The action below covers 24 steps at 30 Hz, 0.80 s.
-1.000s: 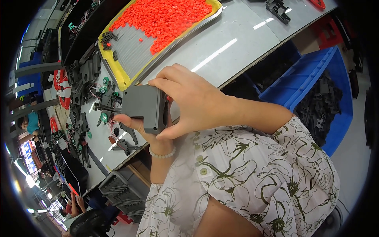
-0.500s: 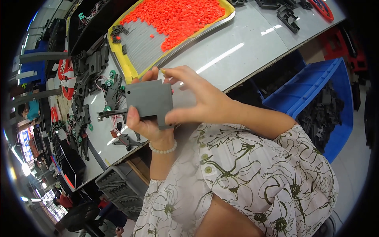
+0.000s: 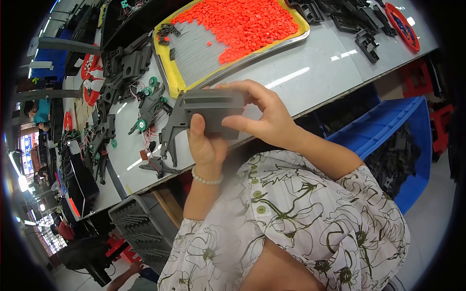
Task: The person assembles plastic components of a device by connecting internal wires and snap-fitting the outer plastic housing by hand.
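Note:
A dark grey plastic housing (image 3: pixel 211 109) is held in front of me between both hands, just above the near edge of the table. It has a boxy body and an angled leg that points down to the left. My left hand (image 3: pixel 208 148) grips it from below, the thumb pressed on its near face. My right hand (image 3: pixel 264 114) holds its right end with the thumb on the near face; the other fingers are partly hidden behind it. Beyond the housing lies a yellow-edged tray (image 3: pixel 187 82) heaped with small red plastic pieces (image 3: pixel 242 24).
Grey plastic parts with wires and green round pieces (image 3: pixel 141 124) lie on the table's left. More dark parts (image 3: pixel 367 44) and a red oval dish (image 3: pixel 403 26) stand far right. A blue bin (image 3: pixel 388 126) of dark parts is at my right, a grey crate (image 3: pixel 141 220) below left.
The housing has been turned in my hands, so its ridged side and angled leg now show. My right thumb has moved up along its face. The whole view has shifted slightly.

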### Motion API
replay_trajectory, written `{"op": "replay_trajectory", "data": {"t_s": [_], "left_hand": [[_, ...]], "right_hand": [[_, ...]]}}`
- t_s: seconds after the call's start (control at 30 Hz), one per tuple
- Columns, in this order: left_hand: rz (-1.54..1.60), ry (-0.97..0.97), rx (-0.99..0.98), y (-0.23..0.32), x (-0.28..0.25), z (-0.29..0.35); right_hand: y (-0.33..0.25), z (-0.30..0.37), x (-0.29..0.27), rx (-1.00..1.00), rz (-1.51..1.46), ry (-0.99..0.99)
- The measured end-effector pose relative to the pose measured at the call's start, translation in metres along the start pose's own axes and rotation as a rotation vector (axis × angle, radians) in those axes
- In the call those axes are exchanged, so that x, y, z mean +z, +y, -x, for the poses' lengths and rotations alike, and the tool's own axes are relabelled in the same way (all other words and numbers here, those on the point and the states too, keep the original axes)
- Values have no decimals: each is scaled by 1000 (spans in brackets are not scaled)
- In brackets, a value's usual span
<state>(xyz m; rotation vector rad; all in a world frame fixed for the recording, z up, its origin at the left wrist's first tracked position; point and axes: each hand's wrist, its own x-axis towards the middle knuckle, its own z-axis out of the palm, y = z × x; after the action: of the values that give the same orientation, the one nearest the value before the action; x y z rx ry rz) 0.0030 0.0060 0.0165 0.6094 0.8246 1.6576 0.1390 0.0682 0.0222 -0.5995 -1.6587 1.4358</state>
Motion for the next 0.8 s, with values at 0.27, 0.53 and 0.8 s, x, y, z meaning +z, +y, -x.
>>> {"op": "replay_trajectory", "data": {"t_s": [0.27, 0.53, 0.8], "left_hand": [[253, 15, 53, -1, 5, -14], [231, 114, 13, 13, 2, 8], [99, 232, 201, 59, -2, 73]], "right_hand": [[-6, -1, 7, -27, 24, 23], [-4, 0, 18, 192, -405, 3], [-15, 1, 52, 46, -267, -356]]}}
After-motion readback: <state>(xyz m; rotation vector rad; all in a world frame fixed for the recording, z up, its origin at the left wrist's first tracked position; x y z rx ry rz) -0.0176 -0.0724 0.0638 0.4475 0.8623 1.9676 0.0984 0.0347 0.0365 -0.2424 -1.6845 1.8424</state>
